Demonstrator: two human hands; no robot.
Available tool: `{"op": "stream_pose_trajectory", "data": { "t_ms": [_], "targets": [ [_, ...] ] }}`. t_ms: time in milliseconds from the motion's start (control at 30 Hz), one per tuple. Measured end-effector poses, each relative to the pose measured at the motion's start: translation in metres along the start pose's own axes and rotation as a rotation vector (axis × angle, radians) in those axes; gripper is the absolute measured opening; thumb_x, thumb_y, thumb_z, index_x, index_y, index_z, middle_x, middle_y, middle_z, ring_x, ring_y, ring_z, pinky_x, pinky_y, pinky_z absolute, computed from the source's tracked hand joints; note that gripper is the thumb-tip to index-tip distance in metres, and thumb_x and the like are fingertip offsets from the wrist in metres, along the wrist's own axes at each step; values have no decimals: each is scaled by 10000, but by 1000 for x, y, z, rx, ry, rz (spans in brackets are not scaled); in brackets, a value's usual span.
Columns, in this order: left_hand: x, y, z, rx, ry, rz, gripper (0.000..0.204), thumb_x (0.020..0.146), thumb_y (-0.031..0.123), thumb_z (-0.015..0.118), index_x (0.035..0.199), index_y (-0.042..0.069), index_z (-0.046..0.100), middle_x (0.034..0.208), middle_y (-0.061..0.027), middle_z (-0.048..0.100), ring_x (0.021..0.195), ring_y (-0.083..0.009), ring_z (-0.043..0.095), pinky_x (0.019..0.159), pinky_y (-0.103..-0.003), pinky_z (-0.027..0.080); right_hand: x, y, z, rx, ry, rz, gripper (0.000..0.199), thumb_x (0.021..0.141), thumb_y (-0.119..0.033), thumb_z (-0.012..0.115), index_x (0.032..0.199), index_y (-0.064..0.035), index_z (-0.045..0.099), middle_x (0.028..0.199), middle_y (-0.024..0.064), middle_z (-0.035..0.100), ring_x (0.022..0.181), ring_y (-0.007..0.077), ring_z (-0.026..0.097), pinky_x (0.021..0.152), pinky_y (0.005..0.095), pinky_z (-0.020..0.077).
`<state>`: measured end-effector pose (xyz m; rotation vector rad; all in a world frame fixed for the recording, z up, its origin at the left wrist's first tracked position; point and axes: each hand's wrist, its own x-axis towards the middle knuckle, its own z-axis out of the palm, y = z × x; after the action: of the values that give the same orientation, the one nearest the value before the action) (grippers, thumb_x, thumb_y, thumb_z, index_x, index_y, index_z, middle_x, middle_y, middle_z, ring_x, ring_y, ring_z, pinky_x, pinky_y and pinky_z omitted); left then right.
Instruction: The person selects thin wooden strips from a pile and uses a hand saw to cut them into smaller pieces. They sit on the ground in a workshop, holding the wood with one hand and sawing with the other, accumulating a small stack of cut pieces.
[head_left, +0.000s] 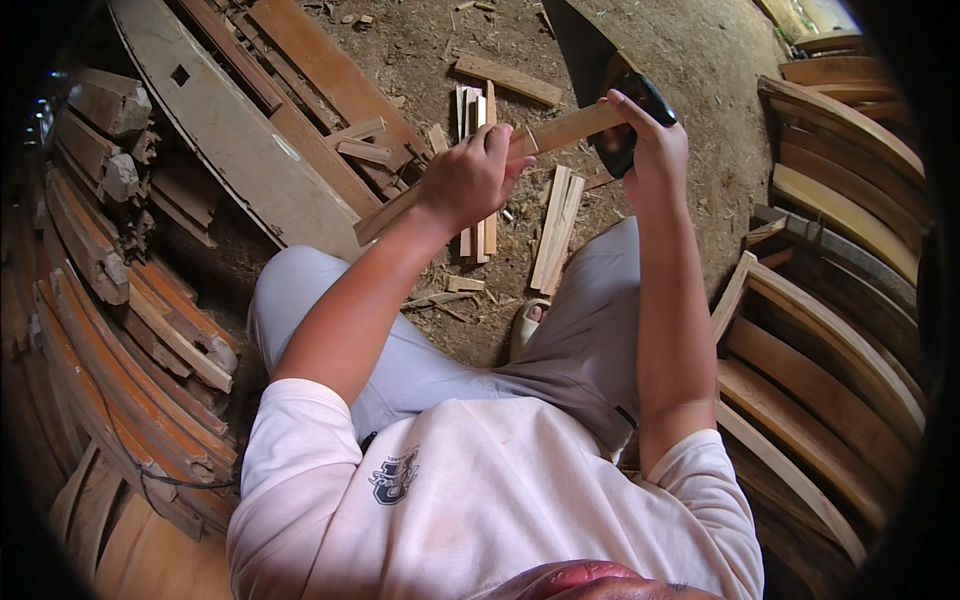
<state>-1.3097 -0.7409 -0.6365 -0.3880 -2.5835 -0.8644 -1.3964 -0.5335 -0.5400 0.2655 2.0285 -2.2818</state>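
Left hand (470, 175) gripping wooden slat (560, 130) mid-length; right hand (650, 150) holding dark blade tool (630, 125) against its end. Several trimmed strips (555, 230) on dirt floor (690, 60); trimming apparently ongoing.

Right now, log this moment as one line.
left hand: grips wooden strip mid-length | right hand: grips dark-handled blade tool at strip's far end | cut strips on dirt ground

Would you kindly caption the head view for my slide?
Seated person's left hand grips a wooden strip while right hand holds a dark tool.
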Motion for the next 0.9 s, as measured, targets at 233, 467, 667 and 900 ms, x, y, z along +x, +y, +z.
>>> {"op": "stream_pose_trajectory", "data": {
  "t_ms": [233, 467, 667, 900],
  "targets": [
    [7, 5, -12, 29, -1, -3, 421, 1023, 400, 625, 1139, -1, 573, 913, -163, 697, 754, -352, 737, 604, -435, 611, 7, -1, -3, 9, 9, 54, 176, 878, -75, 796, 1006, 9, 710, 909, 111, 746, 749, 174, 673, 645, 309, 514],
    [9, 6, -17, 80, -27, 1, 437, 1009, 412, 641, 1168, 9, 582, 936, -126, 686, 732, -323, 730, 587, -421, 598, 16, 8, -11, 59, -8, 90, 179, 881, -67, 793, 1020, 1, 702, 921, 114, 747, 776, 183, 696, 653, 307, 533],
    [12, 10, -18, 82, -7, 6, 434, 1002, 409, 651, 1191, 22, 601, 937, -122, 676, 730, -314, 732, 588, -416, 602, 15, 5, -10, 56, -19, 67, 187, 879, -69, 795, 1017, 11, 698, 912, 113, 743, 741, 176, 679, 633, 301, 522],
    [13, 2, -19, 66, -83, -33, 375, 1024, 420, 610, 1164, 72, 618, 937, -123, 704, 804, -313, 745, 650, -418, 631, 22, 10, -4, 45, -45, 81, 154, 867, -109, 807, 938, 3, 729, 870, 90, 731, 697, 154, 648, 626, 285, 511]
  ]
}}
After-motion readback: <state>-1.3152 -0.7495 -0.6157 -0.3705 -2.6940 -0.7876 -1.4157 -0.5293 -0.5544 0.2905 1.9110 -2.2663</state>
